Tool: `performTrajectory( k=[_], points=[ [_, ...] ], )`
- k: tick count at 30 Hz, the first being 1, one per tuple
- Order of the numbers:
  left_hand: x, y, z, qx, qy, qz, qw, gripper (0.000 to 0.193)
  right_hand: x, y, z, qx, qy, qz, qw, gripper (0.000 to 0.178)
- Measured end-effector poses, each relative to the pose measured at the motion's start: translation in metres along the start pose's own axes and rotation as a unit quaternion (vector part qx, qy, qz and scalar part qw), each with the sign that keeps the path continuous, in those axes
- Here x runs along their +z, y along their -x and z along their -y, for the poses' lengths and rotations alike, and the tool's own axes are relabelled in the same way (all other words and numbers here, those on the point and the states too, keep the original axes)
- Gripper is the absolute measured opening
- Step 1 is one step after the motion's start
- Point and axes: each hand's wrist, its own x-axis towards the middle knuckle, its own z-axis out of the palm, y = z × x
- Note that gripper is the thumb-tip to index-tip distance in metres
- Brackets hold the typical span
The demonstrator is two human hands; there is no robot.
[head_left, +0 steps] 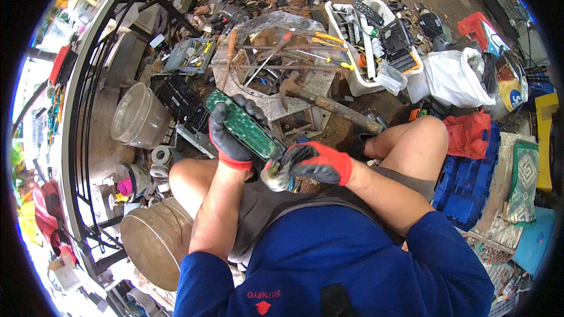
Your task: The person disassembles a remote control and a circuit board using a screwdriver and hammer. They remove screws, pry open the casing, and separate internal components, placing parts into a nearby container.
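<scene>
My left hand [230,140], in a dark glove with a red cuff, grips a long green circuit board [244,124] held slantwise above my lap. My right hand [308,164], in a red and grey glove, is closed around the board's lower right end, near my knee. Whether the right hand also holds a small tool is hidden by its fingers. Both forearms come up from the lower edge, in blue sleeves.
A rusty hammer [329,104] lies on a metal plate [276,70] ahead of my knees. A white tray [376,41] of tools and remotes sits at the back right. A clear plastic tub [138,117] and a round metal drum [155,238] stand left. Blue crate [470,182] at right.
</scene>
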Motion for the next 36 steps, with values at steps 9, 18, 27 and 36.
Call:
performTrajectory(
  k=[9,18,27,36],
  points=[
    [0.012,-0.011,-0.013,0.071,-0.032,0.017,0.997,0.038,-0.003,-0.005,0.015,0.075,0.143,-0.008,0.987,0.031],
    [0.005,-0.008,-0.038,0.067,-0.108,-0.034,0.991,0.062,-0.071,0.004,-0.052,0.4,0.473,-0.019,0.785,0.051],
    [0.008,-0.004,-0.024,0.015,-0.1,0.02,0.995,0.078,-0.099,-0.01,-0.071,0.289,0.377,-0.191,0.859,0.043],
    [0.015,0.005,-0.022,-0.007,-0.104,0.01,0.994,0.088,-0.114,-0.02,-0.097,0.204,0.36,-0.35,0.841,0.057]
  ],
)
